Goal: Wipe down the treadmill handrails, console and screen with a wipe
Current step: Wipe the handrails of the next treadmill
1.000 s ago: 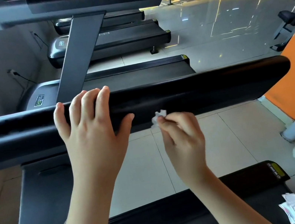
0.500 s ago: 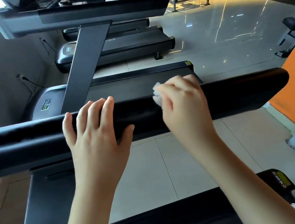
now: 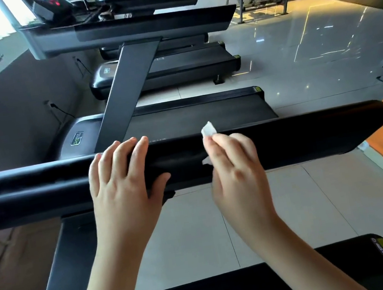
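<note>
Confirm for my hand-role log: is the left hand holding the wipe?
No, the wipe is pinched in the right hand; the left hand rests bare on the handrail.

support: tiled floor (image 3: pixel 192 233) — pale, glossy | on it: black treadmills (image 3: pixel 193 116) in a row, side by side

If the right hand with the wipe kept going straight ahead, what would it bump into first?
Probably the black handrail: the right hand, pinching the wipe, points across it and looks to be touching it, though depth is unclear.
</note>
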The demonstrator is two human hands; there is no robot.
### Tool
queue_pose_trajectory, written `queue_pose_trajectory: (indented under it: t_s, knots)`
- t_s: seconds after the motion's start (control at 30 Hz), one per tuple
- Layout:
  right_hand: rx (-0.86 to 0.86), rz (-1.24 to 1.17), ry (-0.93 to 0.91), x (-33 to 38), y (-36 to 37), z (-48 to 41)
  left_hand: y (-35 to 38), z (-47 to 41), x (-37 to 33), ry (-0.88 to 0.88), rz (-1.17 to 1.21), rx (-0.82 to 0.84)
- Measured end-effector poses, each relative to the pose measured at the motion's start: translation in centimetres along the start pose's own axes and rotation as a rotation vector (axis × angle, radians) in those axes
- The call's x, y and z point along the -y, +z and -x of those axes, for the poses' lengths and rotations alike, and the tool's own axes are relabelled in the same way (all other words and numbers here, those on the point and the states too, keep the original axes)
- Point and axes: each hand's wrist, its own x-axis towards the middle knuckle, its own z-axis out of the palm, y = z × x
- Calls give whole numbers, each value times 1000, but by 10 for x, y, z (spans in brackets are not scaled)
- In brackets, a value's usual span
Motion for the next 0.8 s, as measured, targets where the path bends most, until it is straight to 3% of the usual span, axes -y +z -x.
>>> queue_pose_trajectory:
  t_s: [0.1, 0.3, 0.47, 0.63, 0.8]
  knots:
    - [82, -52, -98, 13, 6, -1, 1, 1, 2, 19, 5, -30]
    - [-26, 15, -75, -18, -3, 15, 2, 1, 5, 37, 23, -21]
    - [-10, -67, -258, -4, 18, 25, -4, 3, 19, 33, 71, -40]
    - [-96, -93, -163, -21, 18, 35, -12, 9, 39, -20, -37, 0]
    - [21, -71, -337, -6, 35, 36, -10, 8, 38, -17, -38, -28]
